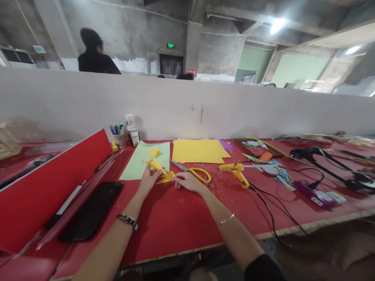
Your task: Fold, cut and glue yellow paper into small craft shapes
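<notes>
My left hand is closed on a folded yellow paper piece above the edge of a light green sheet. A second small folded yellow piece lies on that sheet. Flat yellow paper scraps are on the table between my hands. My right hand rests beside these scraps, its fingers loosely bent and apart, with nothing seen in it. Right behind it lie scissors with yellow handles, the blades pointing up and left.
A yellow glue gun lies to the right with its cable trailing off. Yellow sheets lie at the back. On the left are a black phone and a standing red board. A purple power strip is at right.
</notes>
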Demonstrator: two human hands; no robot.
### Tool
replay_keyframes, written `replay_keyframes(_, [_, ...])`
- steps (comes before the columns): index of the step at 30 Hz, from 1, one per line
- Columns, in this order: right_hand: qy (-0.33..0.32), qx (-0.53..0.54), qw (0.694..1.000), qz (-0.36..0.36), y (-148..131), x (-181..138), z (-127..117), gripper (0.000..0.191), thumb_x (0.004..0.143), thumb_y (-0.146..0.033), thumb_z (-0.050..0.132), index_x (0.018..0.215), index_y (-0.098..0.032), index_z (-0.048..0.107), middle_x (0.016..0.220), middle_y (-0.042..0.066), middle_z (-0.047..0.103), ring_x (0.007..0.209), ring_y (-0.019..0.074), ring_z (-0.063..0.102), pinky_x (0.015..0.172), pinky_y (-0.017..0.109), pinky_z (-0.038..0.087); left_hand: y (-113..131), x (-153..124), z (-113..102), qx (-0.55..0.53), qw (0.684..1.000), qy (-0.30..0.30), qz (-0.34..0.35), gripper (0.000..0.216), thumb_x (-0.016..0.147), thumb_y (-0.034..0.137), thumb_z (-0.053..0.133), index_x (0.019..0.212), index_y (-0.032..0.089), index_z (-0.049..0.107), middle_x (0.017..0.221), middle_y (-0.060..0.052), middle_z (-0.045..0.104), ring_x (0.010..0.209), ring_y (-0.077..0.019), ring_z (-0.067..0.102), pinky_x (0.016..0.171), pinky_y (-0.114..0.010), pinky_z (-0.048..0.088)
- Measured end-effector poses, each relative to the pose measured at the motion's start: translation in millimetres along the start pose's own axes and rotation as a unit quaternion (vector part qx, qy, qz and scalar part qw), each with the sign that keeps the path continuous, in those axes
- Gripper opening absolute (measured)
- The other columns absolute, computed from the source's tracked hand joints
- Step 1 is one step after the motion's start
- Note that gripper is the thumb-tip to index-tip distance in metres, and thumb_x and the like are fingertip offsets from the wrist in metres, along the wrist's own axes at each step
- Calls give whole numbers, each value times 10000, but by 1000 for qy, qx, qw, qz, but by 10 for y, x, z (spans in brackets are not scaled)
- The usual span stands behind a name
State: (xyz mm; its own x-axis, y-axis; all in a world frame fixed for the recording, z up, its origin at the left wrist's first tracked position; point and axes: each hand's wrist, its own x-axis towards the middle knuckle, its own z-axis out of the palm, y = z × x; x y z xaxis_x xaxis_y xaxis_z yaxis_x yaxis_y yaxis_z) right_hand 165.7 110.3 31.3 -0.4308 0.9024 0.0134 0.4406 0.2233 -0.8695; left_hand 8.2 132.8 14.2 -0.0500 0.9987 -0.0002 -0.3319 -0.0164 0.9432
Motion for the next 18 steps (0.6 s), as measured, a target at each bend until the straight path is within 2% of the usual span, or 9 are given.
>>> replay_keyframes(3, [27, -55, 998, -19, -72, -124, -111, 92, 726, -162, 463, 733, -149, 553, 690, -2, 570, 619, 84, 517, 599, 200, 398, 13, 20, -49, -19, 999, 44, -7, 339, 584, 169, 646, 837, 169, 419, 611, 33, 613, 479, -101, 581, 555, -254, 494])
replay_keyframes(5, [21, -38, 999, -16, -101, -296, -201, 131, 731, -200, 461, 805, -157, 560, 784, 13, 581, 655, 86, 519, 598, 200, 401, 17, 19, -61, -29, 998, 57, -11, 294, 599, 169, 638, 806, 165, 428, 591, 35, 601, 461, -94, 569, 543, -249, 494])
replay_keyframes(8, [-20, 6, 1000, -13, -87, -677, -339, 196, 748, -273, 433, 834, -149, 558, 755, 21, 584, 677, 94, 530, 622, 212, 413, 10, 21, -57, -33, 998, 56, -12, 273, 583, 162, 646, 767, 159, 444, 590, 41, 579, 458, -83, 560, 530, -232, 489])
replay_keyframes(10, [-9, -10, 1000, 16, -40, -969, -424, 213, 727, -316, 449, 794, -148, 561, 729, 22, 586, 639, 98, 528, 595, 216, 415, -4, 31, -59, -39, 996, 75, -2, 269, 560, 161, 657, 737, 159, 453, 581, 60, 540, 469, -75, 558, 520, -213, 481])
replay_keyframes(12, [92, -30, 994, 53, 33, -1241, -510, 235, 701, -360, 453, 740, -152, 553, 644, 11, 572, 576, 103, 514, 559, 223, 410, -21, 46, -75, -48, 994, 100, 15, 273, 537, 176, 668, 709, 159, 456, 584, 74, 498, 496, -69, 557, 518, -198, 473])
replay_keyframes(14, [257, -56, 961, 88, 131, -1454, -607, 279, 678, -414, 421, 688, -159, 532, 541, -5, 517, 517, 115, 489, 502, 229, 392, -36, 56, -100, -62, 991, 112, 33, 286, 514, 203, 678, 689, 157, 457, 607, 72, 482, 531, -70, 555, 524, -197, 466])
replay_keyframes(16, [424, -93, 894, 111, 253, -1581, -716, 320, 648, -456, 407, 701, -160, 518, 552, 6, 513, 502, 126, 473, 485, 245, 381, -43, 56, -127, -72, 990, 116, 44, 309, 488, 224, 688, 687, 155, 462, 625, 64, 484, 551, -77, 550, 521, -202, 456])
replay_keyframes(18, [530, -148, 826, 119, 389, -1617, -827, 338, 618, -469, 425, 733, -162, 505, 585, 21, 520, 544, 148, 487, 524, 269, 392, -44, 49, -148, -73, 989, 120, 44, 333, 468, 231, 696, 700, 154, 470, 615, 63, 485, 542, -80, 540, 498, -199, 434])
